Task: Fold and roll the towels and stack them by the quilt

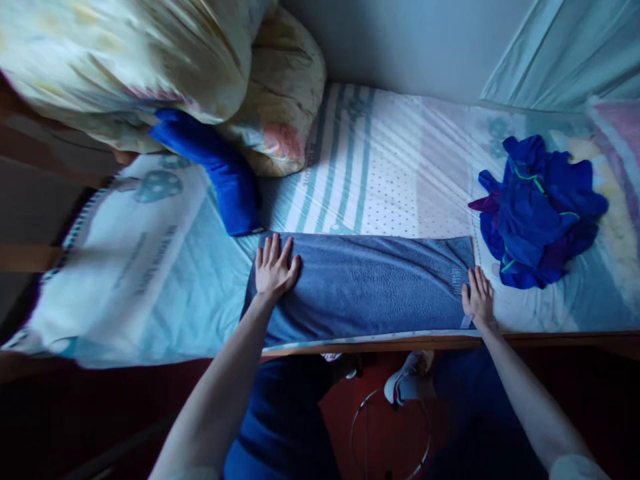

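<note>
A folded grey-blue towel [365, 283] lies flat along the near edge of the bed. My left hand [274, 268] rests open and palm down on the towel's left end, fingers spread. My right hand [478, 297] lies flat at the towel's right end, fingers stretched out over its edge and onto the sheet. Neither hand holds anything.
A crumpled blue garment [537, 210] sits on the striped sheet [380, 167] to the right. Pale patterned pillows [280, 87] and a blue cushion [220, 170] are piled at the left. The wooden bed rail [550, 340] runs along the front, with a wire ring [390, 433] on the red floor below.
</note>
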### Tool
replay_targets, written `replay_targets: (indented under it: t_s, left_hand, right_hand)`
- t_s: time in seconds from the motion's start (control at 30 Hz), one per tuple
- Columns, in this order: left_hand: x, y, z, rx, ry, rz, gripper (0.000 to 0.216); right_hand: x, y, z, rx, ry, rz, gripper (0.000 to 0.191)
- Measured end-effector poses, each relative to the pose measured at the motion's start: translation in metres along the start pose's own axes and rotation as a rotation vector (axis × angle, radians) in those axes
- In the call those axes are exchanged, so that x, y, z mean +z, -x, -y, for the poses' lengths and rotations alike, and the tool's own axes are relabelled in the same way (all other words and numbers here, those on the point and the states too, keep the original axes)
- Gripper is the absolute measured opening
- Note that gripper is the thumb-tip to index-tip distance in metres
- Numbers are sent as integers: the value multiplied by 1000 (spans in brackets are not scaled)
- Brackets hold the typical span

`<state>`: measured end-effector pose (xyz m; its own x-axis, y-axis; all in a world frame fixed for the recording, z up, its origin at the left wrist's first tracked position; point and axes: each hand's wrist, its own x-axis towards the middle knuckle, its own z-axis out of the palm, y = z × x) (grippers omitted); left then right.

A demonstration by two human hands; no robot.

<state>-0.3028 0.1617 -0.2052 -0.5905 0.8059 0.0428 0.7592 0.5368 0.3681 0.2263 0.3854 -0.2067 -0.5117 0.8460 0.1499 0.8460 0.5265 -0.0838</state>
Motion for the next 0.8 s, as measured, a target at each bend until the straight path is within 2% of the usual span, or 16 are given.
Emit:
replay_targets:
  t_s: [0.1,0.2,0.3,0.4,0.6,0.67,0.73,0.8]
  left_hand:
    - [-2,-2,0,2,4,-7,67]
    - [-3,-1,-1,-3,-15,-7,67]
    - [-6,-3,-2,4,-26,9,66]
    - [-8,-6,-1,13,-24,29,66]
    - [-7,-7,2,27,-38,50,70]
    - [-7,-7,3,23,-41,62,71]
    - [-7,-7,2,21,-44,66,71]
    - [-7,-7,1,27,-50,66,70]
  right_hand:
    - [-9,-22,-6,15,-42,-18,51]
    - [-20,-70,-10,-1,-95,-69,48]
    - [-23,-126,-9,-140,-149,66,42]
    - [-19,-163,-7,-257,-145,235,32]
    - [-5,-187,-17,-310,-118,316,28]
    - [-3,-192,-21,-283,-107,339,31]
    - [-2,-193,-18,-190,-79,289,36]
    - [0,-184,-3,-77,-53,172,40]
